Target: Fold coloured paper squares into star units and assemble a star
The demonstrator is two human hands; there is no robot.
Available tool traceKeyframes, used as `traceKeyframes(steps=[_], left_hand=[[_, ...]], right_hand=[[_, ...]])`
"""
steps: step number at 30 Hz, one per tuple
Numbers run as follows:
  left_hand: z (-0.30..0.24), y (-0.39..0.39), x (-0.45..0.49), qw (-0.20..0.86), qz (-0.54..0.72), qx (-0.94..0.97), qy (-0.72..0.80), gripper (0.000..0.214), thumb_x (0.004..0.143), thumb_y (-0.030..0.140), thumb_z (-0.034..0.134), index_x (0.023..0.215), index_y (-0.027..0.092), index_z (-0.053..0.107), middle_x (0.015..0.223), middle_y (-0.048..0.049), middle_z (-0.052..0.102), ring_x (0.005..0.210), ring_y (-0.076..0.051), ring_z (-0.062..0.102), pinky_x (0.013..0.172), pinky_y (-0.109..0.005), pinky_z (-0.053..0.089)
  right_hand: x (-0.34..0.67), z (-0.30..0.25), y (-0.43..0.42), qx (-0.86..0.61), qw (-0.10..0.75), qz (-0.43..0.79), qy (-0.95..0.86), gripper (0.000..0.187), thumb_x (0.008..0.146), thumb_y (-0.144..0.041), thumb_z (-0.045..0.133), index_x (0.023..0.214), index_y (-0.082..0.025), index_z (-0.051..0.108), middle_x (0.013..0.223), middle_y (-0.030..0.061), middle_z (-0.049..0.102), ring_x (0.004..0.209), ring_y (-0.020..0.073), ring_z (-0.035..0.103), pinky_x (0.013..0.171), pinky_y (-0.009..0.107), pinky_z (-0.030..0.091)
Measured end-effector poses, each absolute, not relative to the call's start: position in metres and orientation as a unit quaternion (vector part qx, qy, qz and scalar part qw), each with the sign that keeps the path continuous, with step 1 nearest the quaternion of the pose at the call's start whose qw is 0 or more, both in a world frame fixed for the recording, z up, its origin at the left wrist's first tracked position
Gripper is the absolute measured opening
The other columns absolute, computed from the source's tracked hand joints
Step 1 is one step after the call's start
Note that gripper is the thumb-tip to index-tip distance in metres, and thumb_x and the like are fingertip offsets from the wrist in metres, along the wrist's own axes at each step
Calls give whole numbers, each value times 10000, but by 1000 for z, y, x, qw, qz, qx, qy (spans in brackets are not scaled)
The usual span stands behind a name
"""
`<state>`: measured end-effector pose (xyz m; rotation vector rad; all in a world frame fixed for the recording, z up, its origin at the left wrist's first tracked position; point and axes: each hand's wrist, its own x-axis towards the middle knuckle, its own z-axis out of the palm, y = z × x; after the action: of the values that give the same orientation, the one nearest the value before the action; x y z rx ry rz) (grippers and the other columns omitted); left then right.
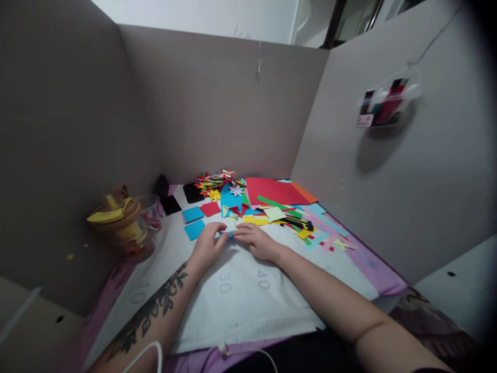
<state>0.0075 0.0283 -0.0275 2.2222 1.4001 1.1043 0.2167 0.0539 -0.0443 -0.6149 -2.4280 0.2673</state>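
Observation:
A small piece of blue paper (232, 234) lies low over the white mat, mostly hidden by fingers. My left hand (209, 242) pinches its left end between curled fingers and thumb. From the other side my right hand (257, 241) presses its fingers onto the right end. Close to my left hand are a blue paper square (194, 230), a second blue square (193, 214) and a red square (210, 209). Just beyond the hands sit small folded red pieces (239, 210) and a pale green folded piece (233, 219).
Folded paper stars (215, 195) are heaped at the back near a black phone (193, 193). Large red sheets (274, 191), coloured strips (326, 223) and a yellow-black cutter (303, 223) lie right. A brown-and-yellow cup (126, 225) stands left; grey panels (221, 103) enclose the table.

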Motion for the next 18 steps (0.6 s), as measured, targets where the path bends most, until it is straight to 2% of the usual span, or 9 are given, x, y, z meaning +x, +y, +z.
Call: traceKeyframes(steps=[3,6,9,12,15,18], left_hand=[[-26,22,12,113,351,812,453,133,808,256,520,907,196,586,918,-56,631,902,-197,550,832,-318,411],[-26,23,14,123,386,788,463,116,812,211,489,847,199,600,876,-45,640,852,-176,563,801,-298,422],[-26,26,14,197,463,701,506,96,776,245,528,820,182,586,834,-31,637,737,-147,567,699,-264,448],[-26,31,14,312,523,604,514,139,720,282,574,794,167,546,732,-3,600,644,-123,555,601,-231,445],[-29,33,16,393,545,548,499,197,677,303,604,776,167,501,656,31,543,578,-101,533,560,-214,437],[-33,33,18,420,535,539,497,196,663,280,594,759,180,455,611,55,505,531,-86,509,526,-199,414]], right_hand=[[214,-42,49,-228,320,90,-915,551,662,29,446,1121,-225,614,1134,62,632,1176,228,449,980,472,380],[211,-38,45,-227,356,99,-901,598,652,42,424,1157,-233,589,1155,59,611,1199,224,425,1000,471,364],[209,-36,42,-256,396,112,-875,558,669,32,426,1128,-230,607,1261,74,520,1223,226,398,1018,469,341],[209,-36,40,-294,399,155,-855,447,692,8,445,999,-230,664,1310,70,459,1212,226,414,998,438,365],[208,-37,40,-310,382,209,-845,384,707,-16,472,959,-217,680,1152,79,555,1099,208,508,925,382,431],[206,-36,40,-309,395,237,-832,347,734,-38,472,958,-199,682,964,69,614,926,174,579,846,336,470]])
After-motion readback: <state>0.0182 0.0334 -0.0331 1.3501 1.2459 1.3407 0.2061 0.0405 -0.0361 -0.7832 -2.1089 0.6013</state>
